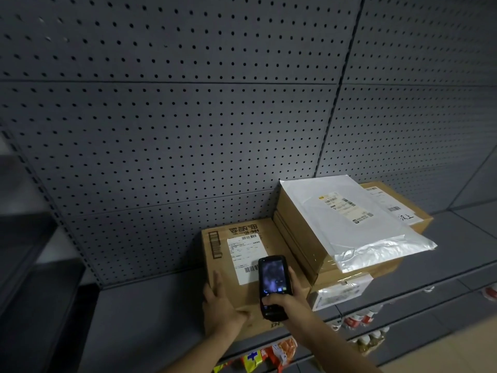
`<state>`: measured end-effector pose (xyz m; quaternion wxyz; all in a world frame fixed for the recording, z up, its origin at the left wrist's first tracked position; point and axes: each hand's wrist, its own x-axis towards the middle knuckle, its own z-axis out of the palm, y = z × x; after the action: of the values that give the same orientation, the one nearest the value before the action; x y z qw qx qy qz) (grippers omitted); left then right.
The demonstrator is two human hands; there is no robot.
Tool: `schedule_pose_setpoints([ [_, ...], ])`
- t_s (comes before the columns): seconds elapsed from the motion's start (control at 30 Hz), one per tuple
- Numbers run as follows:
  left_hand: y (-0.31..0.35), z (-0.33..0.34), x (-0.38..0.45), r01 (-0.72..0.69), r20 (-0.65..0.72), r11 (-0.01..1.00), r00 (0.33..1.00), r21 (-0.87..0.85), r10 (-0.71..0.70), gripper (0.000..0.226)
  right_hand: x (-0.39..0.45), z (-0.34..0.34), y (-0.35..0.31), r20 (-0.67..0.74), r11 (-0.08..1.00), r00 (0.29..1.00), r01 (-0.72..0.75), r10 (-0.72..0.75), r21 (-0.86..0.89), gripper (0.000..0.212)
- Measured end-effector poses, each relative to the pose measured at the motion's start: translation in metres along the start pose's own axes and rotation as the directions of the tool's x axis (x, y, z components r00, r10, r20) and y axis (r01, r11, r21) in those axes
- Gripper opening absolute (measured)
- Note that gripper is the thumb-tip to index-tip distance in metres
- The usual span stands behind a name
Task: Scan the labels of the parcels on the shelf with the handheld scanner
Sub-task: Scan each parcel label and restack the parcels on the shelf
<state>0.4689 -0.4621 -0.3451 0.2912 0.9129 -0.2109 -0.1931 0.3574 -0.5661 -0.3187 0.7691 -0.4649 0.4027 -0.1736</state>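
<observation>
The black handheld scanner with a lit screen (271, 285) hangs just above the near right part of the low brown cardboard box (215, 265), at about six o'clock in the view. The right hand (285, 298) has its grip clenched round the scanner's lower body, thumb across the keys below the screen, its head aimed toward twelve o'clock at the white shipping label (246, 258) stuck on the box top. That pose looks chosen to bring the label's barcodes under the reader; the nearest barcode sits just beside the scanner's top edge, at its nine o'clock.

The left hand (219, 302) lies flat on the box's near left corner, its grip released, fingers straight and pressing down, probably to steady the box while it is read.

On the box top, upside down to the viewer, stand large printed Chinese characters and a long printed barcode along the left edge; the label's small text is too fine to read.

At two o'clock of the scanner stands a taller brown cardboard carton (301, 238), touching the low box, with a white plastic mailer bag (349, 230) laid on top, label up and apparently not yet reached. Its label shows barcodes and a small yellow mark, unreadable. Behind it another white label carries handwritten characters.

All rest on the grey metal shelf (150, 319), backed by grey pegboard (188, 103).
</observation>
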Motion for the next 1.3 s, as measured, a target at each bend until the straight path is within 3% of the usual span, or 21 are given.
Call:
schedule_pose_setpoints([
  [0.23,-0.002,0.0,0.001,-0.028,0.032,0.999,0.999,0.019,0.027,0.134,0.001,-0.004,-0.002,0.054,1.0,0.999,-0.003,0.003,0.015,0.116],
  [0.4,-0.002,-0.005,0.001,-0.039,0.084,0.999,0.996,0.017,0.038,0.132,-0.004,-0.001,-0.006,0.069,0.999,0.997,0.028,-0.029,0.02,0.101],
  [0.7,-0.011,-0.033,0.009,-0.072,0.282,0.997,0.957,0.012,0.066,0.126,-0.015,0.008,-0.002,0.035,0.998,0.999,0.002,-0.005,0.06,0.1],
  [0.8,-0.014,-0.051,0.007,-0.122,0.288,0.984,0.954,0.127,0.081,0.112,-0.023,0.013,-0.003,0.019,0.998,0.999,0.037,-0.038,0.051,0.1],
  [0.9,-0.013,-0.072,0.0,-0.273,0.174,0.938,0.955,0.213,0.239,0.079,-0.03,0.016,-0.005,0.037,0.997,0.998,0.056,-0.058,0.055,0.097],
  [0.97,-0.009,-0.082,-0.004,-0.415,0.095,0.866,0.909,0.279,0.405,0.06,-0.037,0.017,-0.005,0.045,0.996,0.996,0.075,-0.077,0.056,0.095],
  [1.1,0.005,-0.086,-0.013,-0.6,0.093,0.723,0.788,0.342,0.609,0.036,-0.053,0.01,-0.002,0.017,0.988,0.99,0.135,-0.137,0.08,0.087],
  [1.3,0.035,-0.059,-0.046,-0.765,0.289,0.512,0.63,0.39,0.721,0.013,-0.084,-0.027,0.011,-0.045,0.98,0.989,0.145,-0.14,0.137,0.092],
])
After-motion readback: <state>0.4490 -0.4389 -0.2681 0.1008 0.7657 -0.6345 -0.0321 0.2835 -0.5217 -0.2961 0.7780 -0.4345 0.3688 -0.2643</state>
